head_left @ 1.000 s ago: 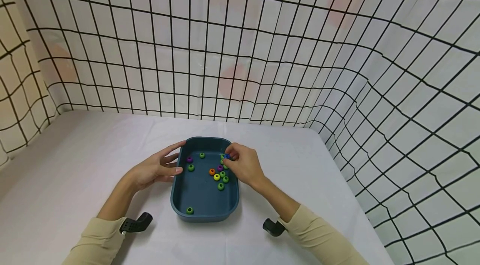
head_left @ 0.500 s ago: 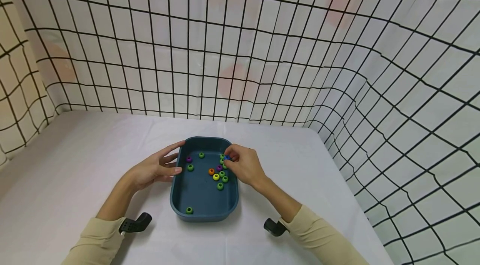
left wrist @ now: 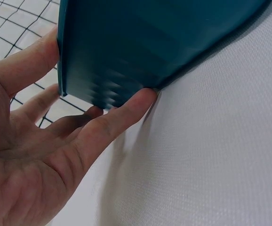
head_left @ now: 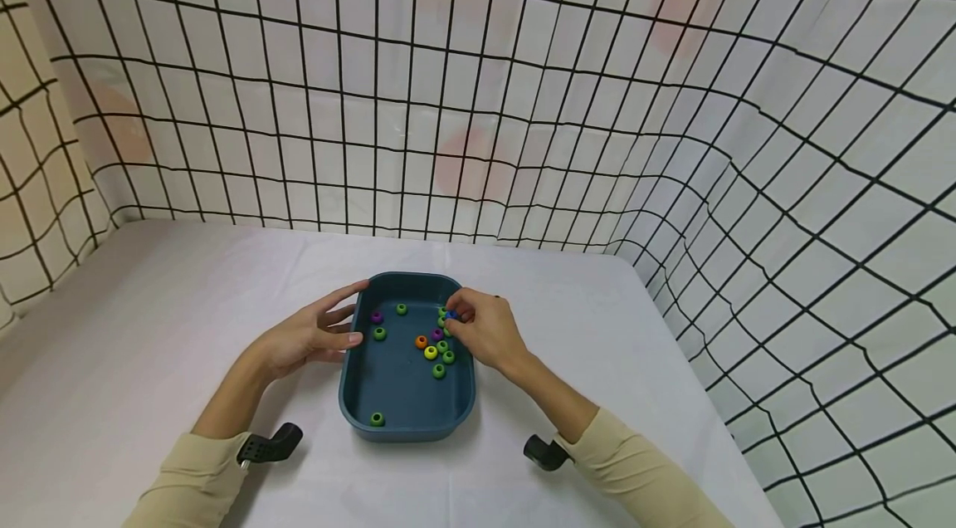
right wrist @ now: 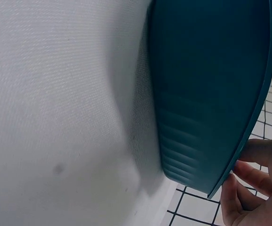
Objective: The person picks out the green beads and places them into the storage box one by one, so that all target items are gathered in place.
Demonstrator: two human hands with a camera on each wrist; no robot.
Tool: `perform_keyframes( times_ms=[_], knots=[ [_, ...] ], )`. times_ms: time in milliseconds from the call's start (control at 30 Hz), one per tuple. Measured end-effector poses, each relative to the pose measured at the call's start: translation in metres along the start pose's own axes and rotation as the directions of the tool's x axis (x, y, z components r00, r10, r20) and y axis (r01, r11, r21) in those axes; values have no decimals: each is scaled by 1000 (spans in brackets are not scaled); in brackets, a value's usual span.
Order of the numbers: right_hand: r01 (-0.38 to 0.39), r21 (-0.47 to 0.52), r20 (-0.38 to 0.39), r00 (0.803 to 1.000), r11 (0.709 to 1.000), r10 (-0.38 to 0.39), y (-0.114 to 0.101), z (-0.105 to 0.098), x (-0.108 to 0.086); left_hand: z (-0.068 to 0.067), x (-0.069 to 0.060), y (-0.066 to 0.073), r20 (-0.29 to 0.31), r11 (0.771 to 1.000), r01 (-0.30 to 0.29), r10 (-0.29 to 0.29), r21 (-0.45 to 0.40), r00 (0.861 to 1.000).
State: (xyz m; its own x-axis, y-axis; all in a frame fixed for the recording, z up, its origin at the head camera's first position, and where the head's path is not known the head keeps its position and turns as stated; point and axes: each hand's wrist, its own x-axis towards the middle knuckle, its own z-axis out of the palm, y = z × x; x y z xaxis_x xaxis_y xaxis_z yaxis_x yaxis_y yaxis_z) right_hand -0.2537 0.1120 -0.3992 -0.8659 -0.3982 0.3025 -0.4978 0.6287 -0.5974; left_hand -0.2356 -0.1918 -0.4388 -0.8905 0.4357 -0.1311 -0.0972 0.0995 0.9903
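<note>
A dark teal rectangular tray (head_left: 407, 395) with rounded corners holds several loose beads, many of them green. My left hand (head_left: 299, 337) touches its left side, fingers spread and fairly straight, the thumb at the rim; the left wrist view has these fingertips against the outer wall (left wrist: 140, 52). Over the tray's upper right side, my right hand (head_left: 489, 329) pinches a blue bead (head_left: 451, 315) between thumb and index finger. Close below those fingertips lie green beads (head_left: 442, 347), a purple bead (head_left: 437, 334), an orange bead (head_left: 421, 342) and a yellow bead (head_left: 431, 353). In the right wrist view the tray wall hides the bead.
Another purple bead (head_left: 377, 318) lies near the tray's left wall, and a lone green bead (head_left: 377, 419) sits at the lower left corner. White cloth (head_left: 582, 304) covers the table. A white backdrop (head_left: 418, 146) with black grid lines stands behind and to the right.
Hardly anything differs. My right fingertips and the blue bead have shifted very slightly downward; the left hand and the tray stay in place.
</note>
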Motion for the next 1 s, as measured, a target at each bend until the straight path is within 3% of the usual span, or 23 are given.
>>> perform_keyframes(
  times_ms=[467, 733, 1000],
  knots=[
    [-22, -8, 1, 1000, 1000, 22, 0, -1, 1, 0, 0, 1, -2, 1000, 4, -4, 1, 1000],
    [11, -9, -109, 994, 1000, -12, 7, -5, 3, 1, 1, 0, -5, 1000, 8, -8, 8, 1000],
    [-63, -29, -177, 983, 998, 57, 22, -12, 7, 0, 0, 1, -6, 1000, 7, -7, 11, 1000]
  ],
)
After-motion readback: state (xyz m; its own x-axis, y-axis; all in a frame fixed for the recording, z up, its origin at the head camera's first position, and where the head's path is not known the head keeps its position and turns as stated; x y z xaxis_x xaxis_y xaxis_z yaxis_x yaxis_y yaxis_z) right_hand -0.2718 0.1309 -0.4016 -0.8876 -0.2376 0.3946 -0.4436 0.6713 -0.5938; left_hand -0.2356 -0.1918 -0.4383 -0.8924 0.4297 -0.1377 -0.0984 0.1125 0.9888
